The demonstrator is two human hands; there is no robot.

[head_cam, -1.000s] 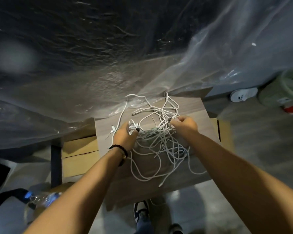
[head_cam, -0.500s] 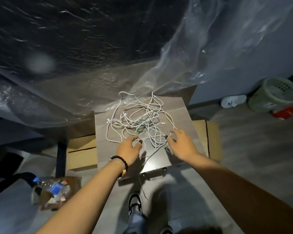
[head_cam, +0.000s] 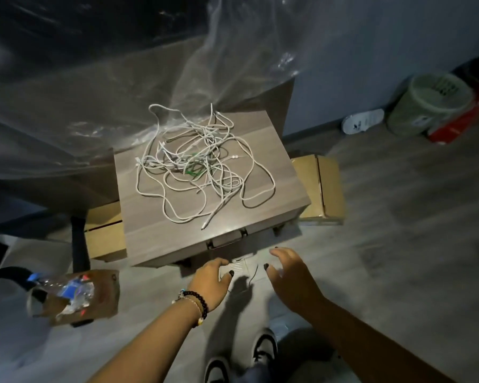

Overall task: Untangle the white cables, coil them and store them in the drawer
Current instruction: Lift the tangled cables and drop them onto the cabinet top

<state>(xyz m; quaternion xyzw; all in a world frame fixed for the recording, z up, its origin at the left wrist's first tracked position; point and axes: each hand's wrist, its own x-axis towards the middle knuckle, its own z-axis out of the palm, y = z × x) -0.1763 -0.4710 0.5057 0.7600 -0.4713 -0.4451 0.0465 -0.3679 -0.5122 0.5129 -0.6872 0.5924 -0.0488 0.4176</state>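
Head view: the white cables point(head_cam: 197, 167) are lying in a loose tangle on the worktop point(head_cam: 150, 225) of a low wooden drawer unit, well beyond both hands and touching neither. One plug end is trailing toward the unit's near edge, up and slightly left of the right hand. A bit of green is showing in the middle of the tangle.

The left hand point(head_cam: 212, 281) is hovering below the front of the unit, fingers loosely curled and gripping nothing; a pale ribbed object point(head_cam: 237, 268) on the floor is showing just past its fingertips, though whether they are touching it cannot be told. A dark beaded bracelet point(head_cam: 198, 299) is sitting on that wrist. The right hand point(head_cam: 288, 272) is spreading wide just beside it, fingers relaxed and apart, holding nothing. Dark nail polish is showing on both.

The drawer front point(head_cam: 227, 239) is sitting just above the two hands, under the worktop's edge; how far it is pulled out cannot be told.

Left of the left hand, a cardboard box of crumpled plastic point(head_cam: 72, 295) is resting on the floor. Far off to the right of the right hand, a green basket point(head_cam: 426, 106) is standing by the wall. Clear plastic sheeting point(head_cam: 122, 78) is draping behind the unit. Shoes point(head_cam: 263, 349) are showing beneath the forearms.
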